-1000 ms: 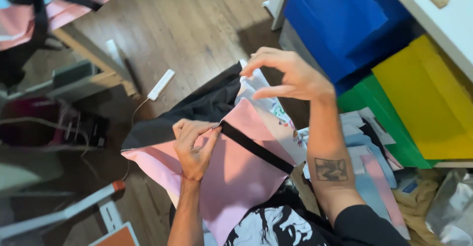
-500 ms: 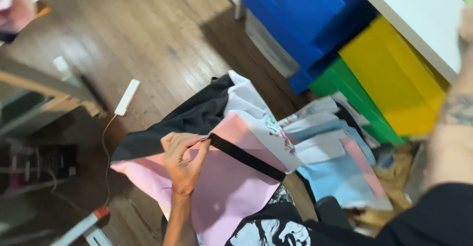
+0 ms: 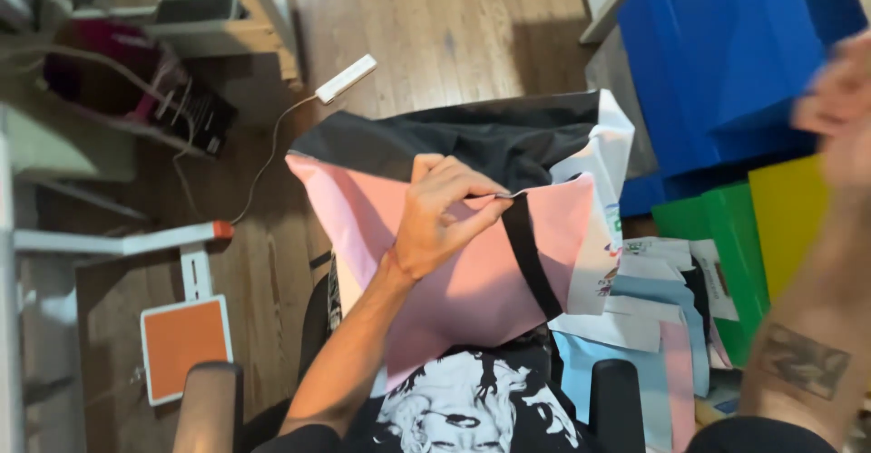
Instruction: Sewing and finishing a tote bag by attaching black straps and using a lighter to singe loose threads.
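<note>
My left hand (image 3: 443, 215) pinches the top edge of a pink flat bag (image 3: 435, 272) with a black strip (image 3: 529, 255) across it, held over my lap. Behind the pink bag lie a black bag (image 3: 472, 140) and a white one (image 3: 606, 149). My right hand (image 3: 842, 99) is raised at the far right edge, blurred, over the blue bin (image 3: 726, 63) and yellow bin (image 3: 785, 217). Whether the right hand holds anything cannot be seen.
A stack of white, light-blue and pink flat bags (image 3: 649, 326) lies to my right beside a green bin (image 3: 712, 235). A white power strip (image 3: 343, 78) with a cord lies on the wooden floor (image 3: 435, 27). An orange-topped white stand (image 3: 186, 344) is at the lower left.
The view has swung left and closer. My right hand has stayed raised toward the bins at the right. My left hand keeps its pinch on the pink bag's edge.
</note>
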